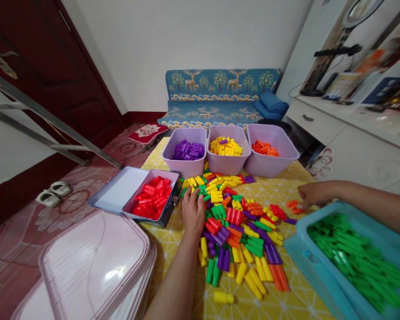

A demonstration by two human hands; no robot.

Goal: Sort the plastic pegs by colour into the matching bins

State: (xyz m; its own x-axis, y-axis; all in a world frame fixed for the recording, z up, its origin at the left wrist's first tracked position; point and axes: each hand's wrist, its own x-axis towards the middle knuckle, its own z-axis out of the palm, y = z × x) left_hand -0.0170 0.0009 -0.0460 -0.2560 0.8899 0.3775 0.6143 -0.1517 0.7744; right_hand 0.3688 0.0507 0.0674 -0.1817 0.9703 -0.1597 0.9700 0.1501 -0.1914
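Bullet-shaped plastic building blocks (235,216) in red, yellow, green, purple and orange lie in a loose heap on the table. At the heap's left edge rests my left hand (192,213), palm down with the fingers apart, its tips by green and yellow blocks. Over on the right, my right hand (308,194) is closed, its fingers down at an orange block (294,207) beside the blue tub. That tub (302,226) holds green blocks. Red blocks (153,195) fill a compartment of the open case (170,211) left of the heap.
Behind the heap stand three lilac bins: one with purple blocks (188,151), one with yellow blocks (226,146), one with orange blocks (265,149). Stacked clear lids (96,262) lie at the front left. A patterned sofa (220,98) and a white cabinet (353,155) stand beyond.
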